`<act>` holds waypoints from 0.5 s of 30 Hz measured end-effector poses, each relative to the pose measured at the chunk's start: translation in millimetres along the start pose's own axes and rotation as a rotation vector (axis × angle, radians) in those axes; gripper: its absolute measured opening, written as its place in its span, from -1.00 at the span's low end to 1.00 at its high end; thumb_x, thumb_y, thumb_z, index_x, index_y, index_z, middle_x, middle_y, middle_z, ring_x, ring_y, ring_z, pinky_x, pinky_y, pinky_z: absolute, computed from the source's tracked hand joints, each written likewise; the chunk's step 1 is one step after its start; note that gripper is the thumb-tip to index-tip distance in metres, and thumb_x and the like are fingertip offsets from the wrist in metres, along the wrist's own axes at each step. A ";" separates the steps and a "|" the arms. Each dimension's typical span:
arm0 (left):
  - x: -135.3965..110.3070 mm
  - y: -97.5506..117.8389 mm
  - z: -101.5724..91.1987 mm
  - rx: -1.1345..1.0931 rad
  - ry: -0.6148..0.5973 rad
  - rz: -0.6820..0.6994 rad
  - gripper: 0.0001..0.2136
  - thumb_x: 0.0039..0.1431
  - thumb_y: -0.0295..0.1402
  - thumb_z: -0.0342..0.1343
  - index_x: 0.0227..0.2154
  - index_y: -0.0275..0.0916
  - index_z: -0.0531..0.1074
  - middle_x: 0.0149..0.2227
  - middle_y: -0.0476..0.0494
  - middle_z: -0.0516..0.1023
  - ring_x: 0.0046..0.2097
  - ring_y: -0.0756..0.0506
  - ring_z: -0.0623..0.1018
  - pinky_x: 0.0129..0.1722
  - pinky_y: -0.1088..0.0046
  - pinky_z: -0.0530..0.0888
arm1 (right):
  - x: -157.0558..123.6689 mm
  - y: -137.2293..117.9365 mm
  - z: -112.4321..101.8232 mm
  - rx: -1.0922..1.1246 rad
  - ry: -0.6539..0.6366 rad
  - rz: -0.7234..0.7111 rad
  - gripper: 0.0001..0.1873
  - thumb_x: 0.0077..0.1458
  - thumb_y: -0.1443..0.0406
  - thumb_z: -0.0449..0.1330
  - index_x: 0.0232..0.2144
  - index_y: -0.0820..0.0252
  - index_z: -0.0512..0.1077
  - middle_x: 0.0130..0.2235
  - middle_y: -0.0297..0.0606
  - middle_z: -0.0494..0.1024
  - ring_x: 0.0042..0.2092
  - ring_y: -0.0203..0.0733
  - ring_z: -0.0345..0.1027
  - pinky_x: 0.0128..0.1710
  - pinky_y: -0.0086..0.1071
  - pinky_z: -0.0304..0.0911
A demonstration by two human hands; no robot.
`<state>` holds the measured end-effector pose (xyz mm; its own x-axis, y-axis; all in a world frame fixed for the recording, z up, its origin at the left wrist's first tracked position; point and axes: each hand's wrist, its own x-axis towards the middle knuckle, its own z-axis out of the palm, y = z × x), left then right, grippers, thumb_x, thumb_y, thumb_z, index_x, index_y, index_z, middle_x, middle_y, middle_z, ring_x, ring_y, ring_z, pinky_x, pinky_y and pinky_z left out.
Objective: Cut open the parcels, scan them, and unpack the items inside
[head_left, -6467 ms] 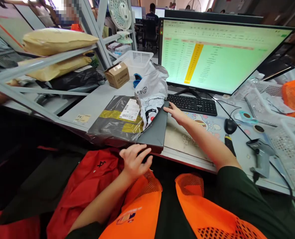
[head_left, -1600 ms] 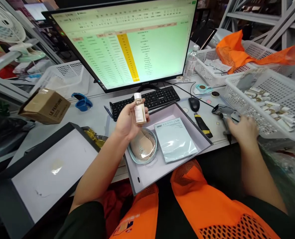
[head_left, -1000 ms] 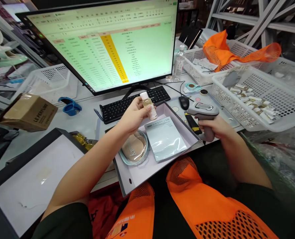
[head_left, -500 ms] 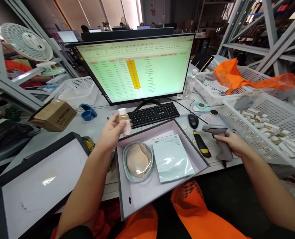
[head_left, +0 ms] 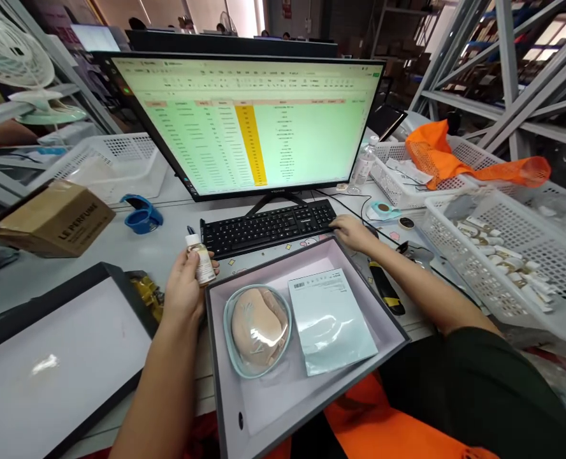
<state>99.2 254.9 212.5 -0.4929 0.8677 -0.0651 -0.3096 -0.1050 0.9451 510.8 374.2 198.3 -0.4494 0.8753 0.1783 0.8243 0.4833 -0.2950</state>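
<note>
My left hand (head_left: 187, 280) is closed around a small bottle (head_left: 203, 258) with a white cap and pale label, held beside the near left end of the black keyboard (head_left: 268, 226). At the keyboard's right end, my right hand (head_left: 354, 233) rests with its fingertips on the number-pad edge, holding nothing. Below both hands is a grey open box (head_left: 273, 411). Inside it lie a round pale-blue case (head_left: 259, 331) with a beige item under clear film, and a light-blue flat packet (head_left: 331, 322). The barcode scanner (head_left: 414, 254) lies on the table, partly hidden by my right forearm.
The box lid (head_left: 67, 363) lies at left, near a carton (head_left: 53, 220) and a blue tape dispenser (head_left: 142, 213). A monitor (head_left: 206, 146) stands behind the keyboard. On the right are a yellow-black cutter (head_left: 387, 288) and a white basket (head_left: 565, 268) of small bottles.
My right hand has let go of the scanner and moved left to the keyboard. My left hand has lowered the bottle and brought it left. The view has shifted a little.
</note>
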 end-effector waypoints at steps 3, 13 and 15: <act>2.8 -4.7 -4.5 0.040 -0.021 -0.004 -0.59 0.02 -0.12 0.43 -0.19 -0.27 0.47 -0.34 -0.07 0.58 -0.45 0.00 0.56 -0.52 0.58 0.49 | 38.1 -7.9 19.6 -0.025 -0.115 -0.099 -0.56 0.31 0.38 0.11 0.16 0.25 0.57 0.17 -0.06 0.60 0.32 0.02 0.30 0.30 -0.14 0.19; 0.6 -4.0 -8.4 0.052 -0.025 -0.008 -0.44 -0.12 -0.01 0.51 -0.16 -0.26 0.47 -0.28 -0.09 0.60 -0.41 -0.02 0.56 -0.50 0.55 0.52 | 64.9 -24.5 54.5 -0.205 -0.133 -0.111 -0.45 0.45 0.09 0.05 0.13 0.44 0.56 0.05 0.22 0.56 0.16 0.23 0.28 0.15 0.00 0.12; -1.3 -1.7 -7.6 0.047 -0.018 -0.018 -0.43 -0.17 -0.03 0.53 -0.17 -0.25 0.48 -0.28 -0.08 0.60 -0.41 -0.01 0.56 -0.50 0.57 0.52 | 62.5 -22.5 57.8 -0.205 -0.135 -0.115 -0.44 0.46 0.09 0.03 0.18 0.44 0.53 0.08 0.22 0.56 0.18 0.23 0.27 0.14 -0.01 0.11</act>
<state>94.2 250.2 208.5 -0.4731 0.8776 -0.0770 -0.2797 -0.0668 0.9578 444.3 418.9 161.8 -0.5744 0.8157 0.0687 0.8117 0.5784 -0.0815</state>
